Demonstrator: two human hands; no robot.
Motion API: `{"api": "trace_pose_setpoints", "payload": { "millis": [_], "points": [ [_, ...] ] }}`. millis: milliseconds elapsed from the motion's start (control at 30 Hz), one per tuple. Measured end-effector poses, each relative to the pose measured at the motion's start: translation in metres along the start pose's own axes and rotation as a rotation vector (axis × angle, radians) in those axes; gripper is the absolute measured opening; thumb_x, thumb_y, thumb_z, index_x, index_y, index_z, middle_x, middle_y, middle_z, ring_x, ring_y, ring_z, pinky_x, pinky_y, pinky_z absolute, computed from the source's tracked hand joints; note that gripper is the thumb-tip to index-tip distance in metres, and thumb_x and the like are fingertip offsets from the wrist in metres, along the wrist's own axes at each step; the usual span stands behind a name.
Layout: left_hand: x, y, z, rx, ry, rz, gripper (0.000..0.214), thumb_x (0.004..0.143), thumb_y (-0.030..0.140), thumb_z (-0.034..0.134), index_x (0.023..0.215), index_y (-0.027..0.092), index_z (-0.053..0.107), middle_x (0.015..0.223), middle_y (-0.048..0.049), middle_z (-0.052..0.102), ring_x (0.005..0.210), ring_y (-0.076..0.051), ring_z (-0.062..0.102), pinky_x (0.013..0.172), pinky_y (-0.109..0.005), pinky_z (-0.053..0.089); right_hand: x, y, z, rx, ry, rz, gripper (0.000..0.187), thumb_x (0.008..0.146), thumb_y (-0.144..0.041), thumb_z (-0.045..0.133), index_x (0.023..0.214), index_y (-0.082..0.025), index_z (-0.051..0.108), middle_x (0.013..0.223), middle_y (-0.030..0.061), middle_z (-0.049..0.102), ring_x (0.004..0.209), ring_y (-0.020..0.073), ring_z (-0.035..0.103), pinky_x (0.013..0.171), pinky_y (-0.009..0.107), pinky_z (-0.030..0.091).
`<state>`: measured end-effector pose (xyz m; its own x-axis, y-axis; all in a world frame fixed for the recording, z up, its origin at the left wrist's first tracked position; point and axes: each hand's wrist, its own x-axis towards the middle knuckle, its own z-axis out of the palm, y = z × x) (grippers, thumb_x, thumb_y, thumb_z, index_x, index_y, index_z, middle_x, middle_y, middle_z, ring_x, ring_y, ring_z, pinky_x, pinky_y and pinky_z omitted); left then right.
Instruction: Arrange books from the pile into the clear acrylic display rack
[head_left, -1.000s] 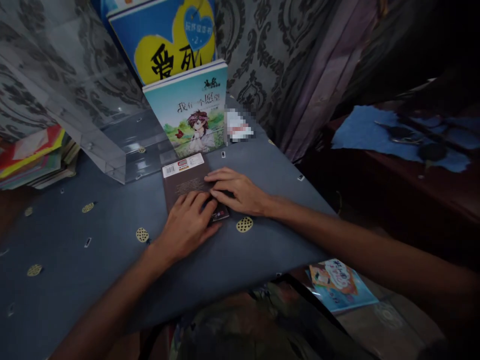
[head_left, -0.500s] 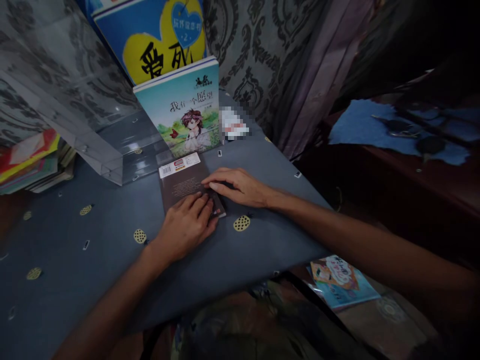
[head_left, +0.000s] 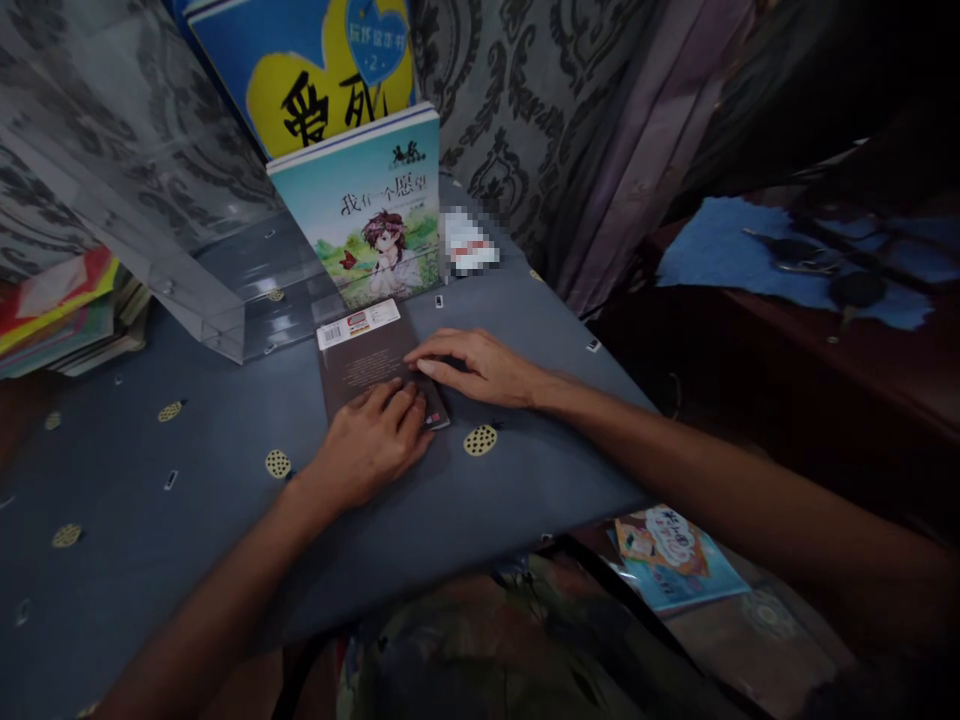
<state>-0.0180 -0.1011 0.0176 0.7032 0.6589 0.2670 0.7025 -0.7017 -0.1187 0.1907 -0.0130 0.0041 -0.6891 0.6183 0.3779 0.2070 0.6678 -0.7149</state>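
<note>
A small dark brown book [head_left: 365,360] lies flat on the blue-grey cloth of the table [head_left: 150,520], back cover up, with a white barcode label at its far end. My left hand [head_left: 371,447] rests palm down on the book's near end, fingers stretched out over the cover. My right hand [head_left: 476,365] lies at the book's right edge, its fingers flat and touching the cover. Just behind the book a green picture book [head_left: 375,210] stands upright, and a larger blue and yellow book [head_left: 315,70] stands behind that.
A clear plastic stand [head_left: 187,230] sits to the left of the upright books. A stack of coloured books [head_left: 64,315] lies at the far left. A patterned curtain [head_left: 525,120] hangs behind. Another picture book [head_left: 671,555] lies on the floor beyond the table's right edge.
Both hands stay on the brown book. My right hand's fingers have slid slightly along its right edge. The view has shifted a little.
</note>
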Motion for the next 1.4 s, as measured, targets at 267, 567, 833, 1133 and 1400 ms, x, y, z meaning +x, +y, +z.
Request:
{"api": "trace_pose_setpoints", "payload": {
  "millis": [267, 567, 833, 1133, 1400],
  "points": [
    [0.0, -0.005, -0.003, -0.028, -0.007, -0.001, 0.033, 0.104, 0.026, 0.042, 0.12, 0.013, 0.068, 0.112, -0.0133, 0.076, 0.11, -0.027, 0.071, 0.09, -0.043, 0.062, 0.0, 0.001, -0.003, -0.004, 0.001, 0.039, 0.034, 0.101, -0.039, 0.05, 0.115, -0.017, 0.073, 0.102, 0.0088, 0.074, 0.091, 0.0194, 0.069, 0.084, 0.032, 0.052],
    [-0.001, -0.003, 0.001, 0.019, 0.001, 0.009, 0.032, 0.102, 0.036, 0.049, 0.115, 0.015, 0.069, 0.111, -0.0147, 0.074, 0.104, -0.027, 0.069, 0.082, -0.039, 0.061, -0.002, 0.016, -0.003, -0.032, -0.17, -0.082, 0.065, 0.082, -0.054, 0.078, 0.137, -0.023, 0.062, 0.141, 0.0118, 0.061, 0.136, 0.029, 0.049, 0.114, 0.05, 0.04],
    [0.003, -0.01, -0.012, -0.11, -0.024, -0.011, 0.033, 0.101, 0.039, 0.05, 0.11, 0.016, 0.071, 0.107, -0.0125, 0.073, 0.097, -0.025, 0.067, 0.077, -0.038, 0.059, -0.006, 0.022, 0.003, -0.135, -0.257, -0.049, 0.087, 0.081, -0.056, 0.078, 0.154, -0.025, 0.043, 0.162, 0.0152, 0.036, 0.151, 0.0322, 0.029, 0.122, 0.057, 0.028],
    [0.028, -0.054, 0.011, -0.146, -0.054, -0.215, 0.038, 0.099, 0.032, 0.052, 0.132, 0.014, 0.06, 0.138, -0.015, 0.063, 0.128, -0.03, 0.058, 0.107, -0.049, 0.049, -0.005, 0.013, 0.001, -0.186, -0.261, 0.045, 0.119, 0.077, -0.06, 0.08, 0.165, -0.02, 0.011, 0.168, 0.0187, 0.023, 0.154, 0.0358, 0.022, 0.125, 0.055, 0.026],
    [0.051, -0.086, 0.032, -0.16, -0.086, -0.27, 0.044, 0.1, 0.033, 0.05, 0.138, 0.012, 0.056, 0.147, -0.0167, 0.057, 0.136, -0.031, 0.052, 0.113, -0.049, 0.043, -0.006, 0.015, -0.001, -0.166, -0.32, 0.086, 0.115, 0.077, -0.071, 0.073, 0.164, -0.019, 0.018, 0.169, 0.0196, 0.018, 0.156, 0.0375, 0.015, 0.126, 0.058, 0.017]
  ]
}}
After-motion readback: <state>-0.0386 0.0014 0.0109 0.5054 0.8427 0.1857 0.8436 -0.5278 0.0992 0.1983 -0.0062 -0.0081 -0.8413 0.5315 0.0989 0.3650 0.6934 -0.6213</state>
